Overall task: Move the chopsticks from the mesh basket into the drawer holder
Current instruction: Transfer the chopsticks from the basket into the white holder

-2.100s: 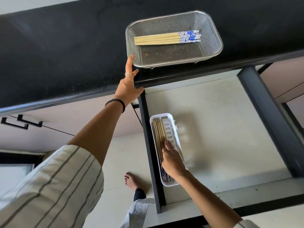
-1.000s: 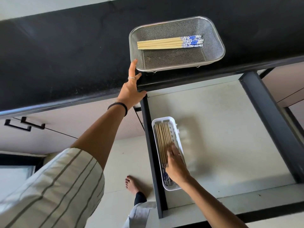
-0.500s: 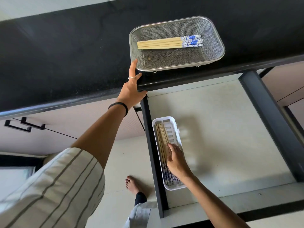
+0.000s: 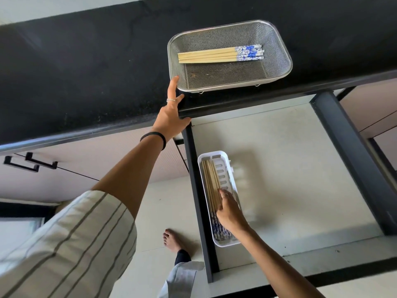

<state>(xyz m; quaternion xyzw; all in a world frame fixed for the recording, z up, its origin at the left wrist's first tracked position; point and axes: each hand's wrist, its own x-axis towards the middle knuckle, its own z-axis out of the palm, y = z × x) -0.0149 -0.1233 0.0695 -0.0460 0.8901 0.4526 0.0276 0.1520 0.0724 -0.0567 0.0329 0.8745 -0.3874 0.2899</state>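
Head view: on the black countertop (image 4: 86, 72), near its front edge, sits the mesh basket (image 4: 281, 61), and a small bundle of chopsticks (image 4: 214, 55) lies along the basket's far side, blue-patterned ends pointing right. The left hand (image 4: 170, 117) rests on the counter's front edge, fingers straight, the index fingertip touching the basket's front-left corner and holding nothing.

Below, the open drawer (image 4: 290, 168) carries a white drawer holder (image 4: 223, 166) against its left wall (lengthwise, front to back). A second bundle of chopsticks in the holder (image 4: 209, 181) lies along its left side, patterned ends toward the drawer's front edge. The right hand (image 4: 229, 211) is down in the holder, fingers curled on this bundle near its middle; how tightly it grips cannot be told
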